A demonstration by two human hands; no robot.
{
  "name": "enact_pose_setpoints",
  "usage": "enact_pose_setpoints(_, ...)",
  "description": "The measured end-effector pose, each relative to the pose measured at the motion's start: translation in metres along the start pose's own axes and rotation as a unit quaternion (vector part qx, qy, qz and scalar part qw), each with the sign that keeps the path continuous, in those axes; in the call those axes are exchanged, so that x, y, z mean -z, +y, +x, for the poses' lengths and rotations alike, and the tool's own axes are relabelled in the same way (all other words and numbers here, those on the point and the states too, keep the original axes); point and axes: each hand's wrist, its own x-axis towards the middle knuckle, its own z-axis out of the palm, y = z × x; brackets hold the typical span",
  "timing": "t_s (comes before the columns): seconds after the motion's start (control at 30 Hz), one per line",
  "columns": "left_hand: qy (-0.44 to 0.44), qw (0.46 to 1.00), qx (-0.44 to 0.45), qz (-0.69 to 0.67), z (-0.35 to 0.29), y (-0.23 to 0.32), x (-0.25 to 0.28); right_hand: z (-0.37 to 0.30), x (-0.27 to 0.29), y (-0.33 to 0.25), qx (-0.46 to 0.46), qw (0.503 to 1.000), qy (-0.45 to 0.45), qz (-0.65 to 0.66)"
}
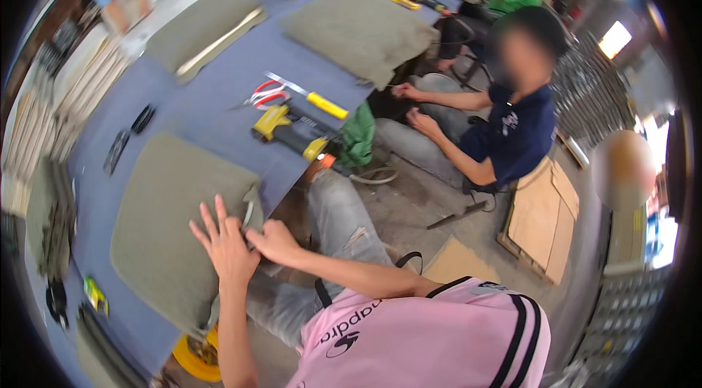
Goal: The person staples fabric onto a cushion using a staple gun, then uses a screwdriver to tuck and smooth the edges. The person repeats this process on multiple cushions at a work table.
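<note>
A grey-green fabric-covered cushion (164,220) lies on the blue table in front of me, at its near edge. My left hand (228,245) rests flat on the cushion's right part, fingers spread. Close beside it, my right hand (274,242) is closed at the cushion's right edge, fingers pinched together. A pale strip shows at that edge by the fingertips. What the right hand grips, if anything, is hidden. Beyond the cushion lie a yellow-and-black air tool (292,141) with a hose, red-handled scissors (269,95) and a yellow-handled blade (327,105).
Other covered cushions (358,29) lie farther along the blue table (194,106). Two black objects (128,138) lie left of my cushion. A green cloth (358,136) hangs off the table's edge. A co-worker in dark blue (512,128) sits to the right; others work farther off.
</note>
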Motion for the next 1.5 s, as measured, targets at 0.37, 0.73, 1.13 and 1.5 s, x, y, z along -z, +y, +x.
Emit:
enact_pose_setpoints(0.37, 0.115, 0.992, -0.03, -0.051, 0.009, 0.01, -0.022, 0.004, 0.019, -0.02, -0.018, 0.996, 0.009, -0.082)
enact_pose_setpoints(0.73, 0.135, 0.975, 0.057, -0.166, 0.009, 0.009, -0.026, 0.038, 0.123, -0.071, 0.192, 0.917, 0.103, -0.334)
enact_pose_setpoints(1.13, 0.169, 0.953, 0.115, -0.223, 0.019, 0.001, -0.021, 0.142, 0.182, -0.086, 0.031, 0.859, 0.03, -0.51)
enact_pose_setpoints(1.5, 0.16, 0.95, 0.14, -0.229, 0.026, 0.005, -0.017, -0.05, 0.09, -0.057, 0.057, 0.991, -0.057, -0.107)
